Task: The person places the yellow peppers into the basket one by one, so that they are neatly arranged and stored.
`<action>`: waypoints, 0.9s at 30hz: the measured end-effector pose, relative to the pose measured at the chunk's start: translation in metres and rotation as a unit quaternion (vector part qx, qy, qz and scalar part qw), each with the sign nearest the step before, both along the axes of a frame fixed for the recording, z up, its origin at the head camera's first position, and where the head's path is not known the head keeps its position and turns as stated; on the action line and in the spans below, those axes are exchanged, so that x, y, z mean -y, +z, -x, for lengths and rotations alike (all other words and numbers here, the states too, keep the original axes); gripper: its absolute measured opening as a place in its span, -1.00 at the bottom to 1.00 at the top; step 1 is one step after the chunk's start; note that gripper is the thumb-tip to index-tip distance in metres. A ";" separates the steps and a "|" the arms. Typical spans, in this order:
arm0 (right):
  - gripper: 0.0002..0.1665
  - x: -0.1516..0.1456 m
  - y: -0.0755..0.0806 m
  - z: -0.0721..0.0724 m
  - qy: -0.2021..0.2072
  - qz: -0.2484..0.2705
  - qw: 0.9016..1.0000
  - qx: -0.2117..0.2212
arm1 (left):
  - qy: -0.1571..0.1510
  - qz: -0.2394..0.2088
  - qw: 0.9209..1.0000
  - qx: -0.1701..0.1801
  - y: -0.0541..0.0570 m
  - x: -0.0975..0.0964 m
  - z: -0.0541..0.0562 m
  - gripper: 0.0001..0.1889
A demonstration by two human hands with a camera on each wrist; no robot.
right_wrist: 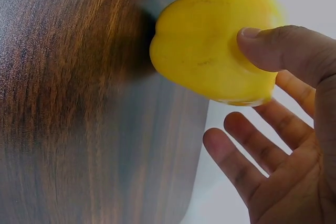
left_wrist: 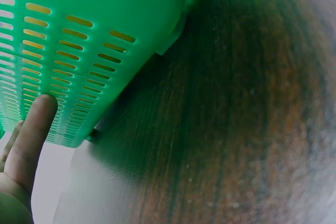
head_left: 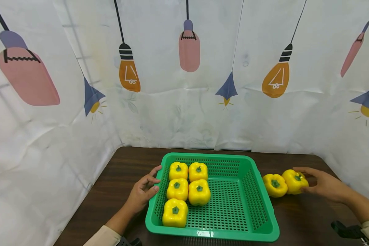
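My right hand (head_left: 329, 184) holds a yellow bell pepper (head_left: 295, 181) between thumb and fingers, on the table right of a green basket (head_left: 262, 235). In the right wrist view the thumb lies on the side of this bell pepper (right_wrist: 210, 45), and the lower fingers spread out below it. A second yellow bell pepper (head_left: 275, 185) sits against it, beside the basket's right wall. Several more yellow bell peppers (head_left: 175, 212) stand stems up in the basket's left half. My left hand (head_left: 142, 193) rests at the basket's left rim; one straight finger (left_wrist: 32, 140) shows along the slotted wall (left_wrist: 105, 3).
The basket stands on a dark wood-grain table (head_left: 110, 191). A white curtain (head_left: 172, 116) printed with lamps hangs behind the table and along its sides. Dark wrist straps (head_left: 345, 229) sit at the sleeves.
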State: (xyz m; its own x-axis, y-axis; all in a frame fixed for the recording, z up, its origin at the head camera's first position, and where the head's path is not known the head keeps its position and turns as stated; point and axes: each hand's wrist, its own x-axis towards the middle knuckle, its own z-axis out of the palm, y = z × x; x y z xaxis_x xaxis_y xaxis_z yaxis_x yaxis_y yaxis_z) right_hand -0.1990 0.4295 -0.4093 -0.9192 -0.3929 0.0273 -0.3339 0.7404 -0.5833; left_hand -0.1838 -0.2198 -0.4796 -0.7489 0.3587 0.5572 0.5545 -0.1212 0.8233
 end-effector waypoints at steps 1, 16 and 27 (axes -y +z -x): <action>-0.13 0.000 0.000 0.000 -0.002 -0.004 1.000 0.000 | 0.000 0.000 1.000 0.000 0.000 0.000 0.000 -0.82; -0.09 -0.004 0.013 -0.007 -0.056 -0.032 0.998 -0.019 | 0.004 0.002 1.000 -0.001 -0.003 0.000 0.000 -0.81; -0.06 0.001 0.035 -0.013 -0.076 -0.042 0.996 -0.021 | 0.009 0.004 1.000 -0.007 0.001 -0.001 0.000 -0.79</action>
